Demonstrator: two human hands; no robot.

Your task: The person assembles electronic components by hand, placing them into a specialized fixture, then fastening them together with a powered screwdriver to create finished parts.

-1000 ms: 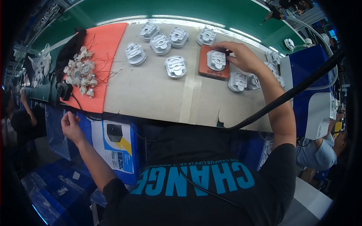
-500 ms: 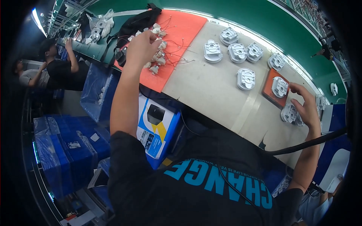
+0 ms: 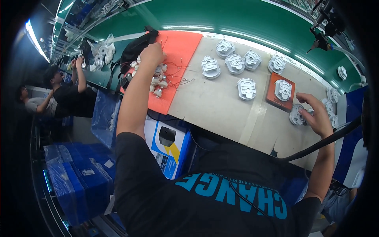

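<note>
My left hand (image 3: 153, 56) is bent down over a heap of small white parts with thin reddish wires (image 3: 159, 81) on an orange-red mat (image 3: 185, 51). Its fingers look curled, and whatever they grip is hidden behind the hand. At the right, my right hand (image 3: 317, 115) is open, thumb and fingers apart, with nothing between them. It hovers beside an orange-brown block (image 3: 272, 94) that carries a white round-ended plastic housing (image 3: 283, 90). Another white housing (image 3: 297, 114) sits just under its fingertips; I see no grip on it.
Several similar housings (image 3: 235, 64) stand on the grey worktop (image 3: 213, 102), with more at the right end. A black cable (image 3: 319, 147) crosses before my right forearm. A black bag (image 3: 138, 47) lies by the mat. Co-workers (image 3: 67, 89) are at the far left.
The whole view has shifted. My left hand has moved slightly farther over the mat, its fingers now turned down out of sight. My right hand stays open beside the block.
</note>
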